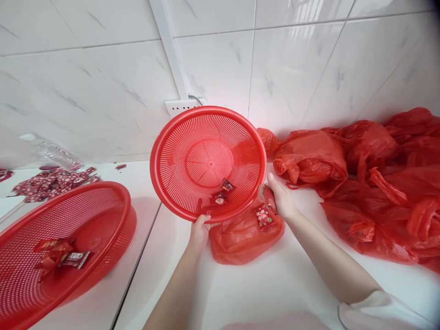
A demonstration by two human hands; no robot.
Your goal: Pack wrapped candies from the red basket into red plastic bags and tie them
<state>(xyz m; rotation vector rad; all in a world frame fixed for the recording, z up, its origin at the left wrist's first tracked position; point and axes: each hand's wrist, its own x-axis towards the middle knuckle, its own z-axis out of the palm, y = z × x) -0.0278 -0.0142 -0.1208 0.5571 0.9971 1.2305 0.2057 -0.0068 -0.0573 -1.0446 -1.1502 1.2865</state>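
A red perforated plastic basket [209, 123] is tilted toward me, with a few small dark-red wrapped candies [220, 198] at its lower side. My left hand [199, 233] is closed on the basket's near rim, its thumb over the edge. Beside the rim's right side, my right hand [282, 197] is closed around a flat red packet [270, 200]; its far fingers are partly hidden. Just below that hand is a printed red packet [264, 217], by a filled red plastic bag [245, 240] lying under the basket.
A second red basket [122, 201] with several wrapped sweets stands at left. Behind it are a pile of red patterned packets [51, 183] and a clear plastic bottle [57, 153]. Several red plastic bags [311, 153] crowd the right side. A socket strip [175, 107] is on the tiled wall.
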